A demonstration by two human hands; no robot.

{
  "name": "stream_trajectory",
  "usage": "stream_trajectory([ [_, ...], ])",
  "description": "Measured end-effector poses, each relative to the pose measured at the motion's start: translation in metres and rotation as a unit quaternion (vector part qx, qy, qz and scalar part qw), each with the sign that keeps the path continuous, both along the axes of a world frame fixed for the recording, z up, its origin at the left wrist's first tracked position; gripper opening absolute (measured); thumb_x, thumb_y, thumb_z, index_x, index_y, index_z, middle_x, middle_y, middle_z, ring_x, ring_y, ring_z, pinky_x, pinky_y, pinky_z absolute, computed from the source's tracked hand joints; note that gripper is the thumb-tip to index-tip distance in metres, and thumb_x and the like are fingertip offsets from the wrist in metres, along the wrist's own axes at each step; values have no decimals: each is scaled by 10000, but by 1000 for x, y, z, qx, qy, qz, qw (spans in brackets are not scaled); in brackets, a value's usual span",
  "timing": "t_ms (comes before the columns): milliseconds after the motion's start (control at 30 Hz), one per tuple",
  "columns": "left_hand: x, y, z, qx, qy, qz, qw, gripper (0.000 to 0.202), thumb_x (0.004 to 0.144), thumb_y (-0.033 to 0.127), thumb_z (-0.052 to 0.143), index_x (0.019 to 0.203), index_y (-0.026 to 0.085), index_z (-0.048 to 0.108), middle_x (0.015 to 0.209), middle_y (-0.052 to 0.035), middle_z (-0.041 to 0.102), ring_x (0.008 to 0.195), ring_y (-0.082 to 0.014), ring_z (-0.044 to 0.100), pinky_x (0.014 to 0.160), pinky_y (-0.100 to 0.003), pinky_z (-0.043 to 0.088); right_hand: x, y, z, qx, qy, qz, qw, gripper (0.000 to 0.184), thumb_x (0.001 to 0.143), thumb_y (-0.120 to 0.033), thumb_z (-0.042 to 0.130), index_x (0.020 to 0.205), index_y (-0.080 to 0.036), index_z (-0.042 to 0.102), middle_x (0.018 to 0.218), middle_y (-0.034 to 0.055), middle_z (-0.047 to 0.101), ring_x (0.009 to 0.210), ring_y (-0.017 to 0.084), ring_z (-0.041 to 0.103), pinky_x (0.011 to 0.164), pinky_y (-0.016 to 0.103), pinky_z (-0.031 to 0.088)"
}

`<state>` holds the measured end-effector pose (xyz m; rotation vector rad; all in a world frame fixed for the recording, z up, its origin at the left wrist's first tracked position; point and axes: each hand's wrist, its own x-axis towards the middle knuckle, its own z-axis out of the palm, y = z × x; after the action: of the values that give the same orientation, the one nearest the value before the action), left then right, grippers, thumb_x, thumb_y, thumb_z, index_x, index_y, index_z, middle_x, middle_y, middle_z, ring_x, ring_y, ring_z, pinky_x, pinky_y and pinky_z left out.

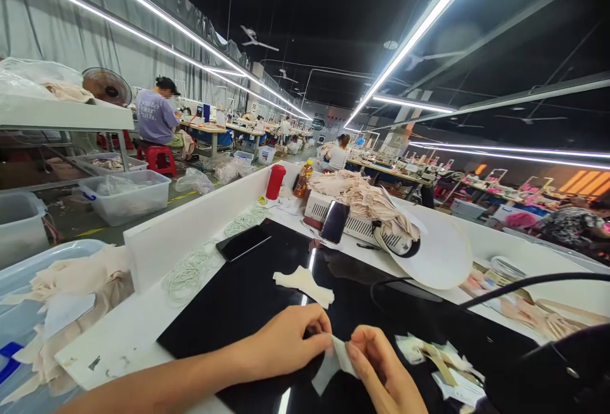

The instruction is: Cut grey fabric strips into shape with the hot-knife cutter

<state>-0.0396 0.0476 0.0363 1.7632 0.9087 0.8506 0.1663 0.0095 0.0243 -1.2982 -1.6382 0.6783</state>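
Both my hands meet low in the view over a glossy black work surface (pixel 248 300). My left hand (pixel 286 341) pinches one edge of a small white fabric piece (pixel 333 363), and my right hand (pixel 381 369) pinches its other edge. A cream, shaped fabric piece (pixel 305 284) lies flat on the black surface just beyond my hands. To the right of my right hand lies a small heap of white and tan scraps (pixel 443 363).
A phone (pixel 243 242) lies flat and another (pixel 335 221) leans on a white box with a fabric pile (pixel 362 198). Elastic loops (pixel 190 271), a red bottle (pixel 275 181), a white cap (pixel 438 249) and a black cable (pixel 524 284) are around. Bins stand left; people sew farther back.
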Motion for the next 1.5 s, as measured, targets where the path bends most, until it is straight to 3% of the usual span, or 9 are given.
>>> stream_trajectory([
  [100,0,10,-4,-43,-51,15,998,213,821,224,638,1026,199,590,803,37,619,710,-138,599,676,-249,461,4,14,6,5,-58,26,998,334,936,-565,607,856,-247,670,720,-15,634,642,172,635,603,240,537],
  [233,-5,25,-5,-59,-86,48,993,401,816,222,620,1201,214,508,878,26,615,687,-131,615,661,-256,486,-4,36,4,54,-80,-13,995,372,945,-581,574,928,-238,716,844,31,729,720,201,694,666,278,569],
  [367,-15,45,2,-8,-74,98,992,392,861,241,607,1238,216,503,903,21,615,683,-124,593,652,-253,487,-23,62,6,99,-88,-33,991,416,957,-597,540,931,-234,742,917,56,747,778,223,696,728,326,565],
  [500,-24,67,5,69,-22,139,988,349,895,230,602,1242,225,560,948,9,666,812,-157,625,776,-286,501,-39,86,9,122,-121,-44,984,408,984,-562,510,953,-242,761,917,63,747,803,245,687,721,355,538],
  [733,-33,86,-10,145,101,154,972,387,913,154,584,1295,216,576,1053,-22,683,960,-203,647,942,-361,501,-53,106,-7,144,-203,-54,967,415,1028,-473,437,920,-245,767,883,73,754,842,273,681,752,394,505],
  [1067,-32,87,-20,197,196,147,949,445,916,106,574,1350,202,563,1162,-55,684,1101,-234,643,1048,-408,483,-52,112,-24,151,-305,-67,938,138,1013,-264,607,957,-189,708,879,3,701,826,185,649,807,375,511],
  [1233,-33,82,-21,226,225,157,934,426,921,111,576,1333,218,580,1225,-66,669,1136,-249,615,1045,-417,487,-55,108,-21,182,-303,-66,933,195,1016,-245,547,987,-203,735,953,60,717,862,242,653,776,405,505],
  [1367,-35,78,-18,260,235,167,922,375,942,131,573,1306,215,593,1268,-70,642,1136,-255,596,1033,-435,494,-57,91,-7,219,-284,-57,932,251,1033,-262,481,1037,-217,728,1055,101,722,955,289,678,837,458,518],
  [1500,-38,75,-16,297,227,166,913,321,966,138,550,1274,211,601,1265,-76,633,1167,-260,585,1058,-460,483,-43,59,0,248,-278,12,928,172,1019,-280,538,1031,-284,710,1038,37,758,971,234,723,848,375,565],
])
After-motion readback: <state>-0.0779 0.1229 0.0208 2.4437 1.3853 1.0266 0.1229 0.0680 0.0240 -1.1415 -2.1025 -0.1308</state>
